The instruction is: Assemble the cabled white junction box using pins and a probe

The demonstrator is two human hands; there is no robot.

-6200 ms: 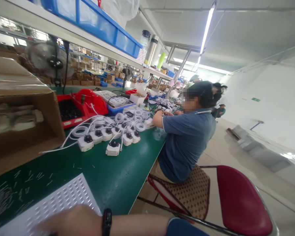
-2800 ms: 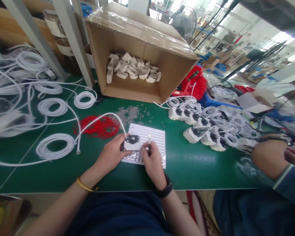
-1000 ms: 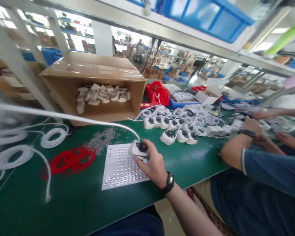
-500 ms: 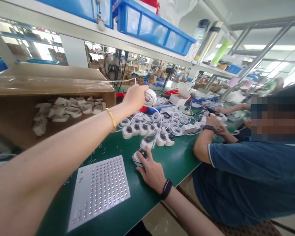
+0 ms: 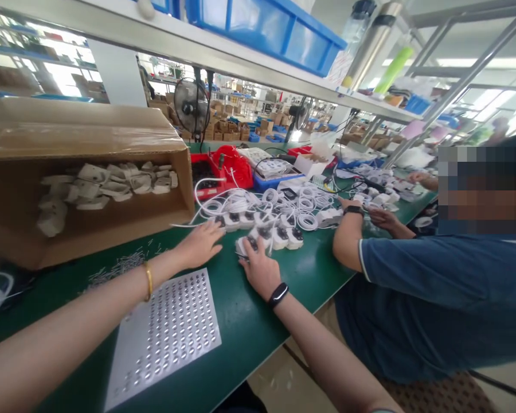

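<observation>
My left hand [image 5: 201,244] rests low over the green table, fingers spread, its fingertips by the leftmost of the white-and-black devices [image 5: 232,222]; whether they touch it is unclear. Nothing shows in its grasp. My right hand [image 5: 261,269] has its fingers on a small white housing with a black face [image 5: 241,246], at the front of the group; the fingers partly cover it. Behind the devices lie several coils of white cable [image 5: 272,198]. A sheet with rows of shiny round domes [image 5: 178,327] lies between my forearms.
A cardboard box [image 5: 112,235] with white plastic shells [image 5: 97,186] stands at left. Small thin pieces [image 5: 120,267] are scattered before it. Red [image 5: 232,166] and blue trays sit behind the cables. A co-worker [image 5: 413,287] works at right. A shelf with a blue bin [image 5: 266,31] hangs overhead.
My left hand has come down from holding a cable coil in the air and let it go; the cable now lies on the pile. The right hand's device has moved slightly back against the others.
</observation>
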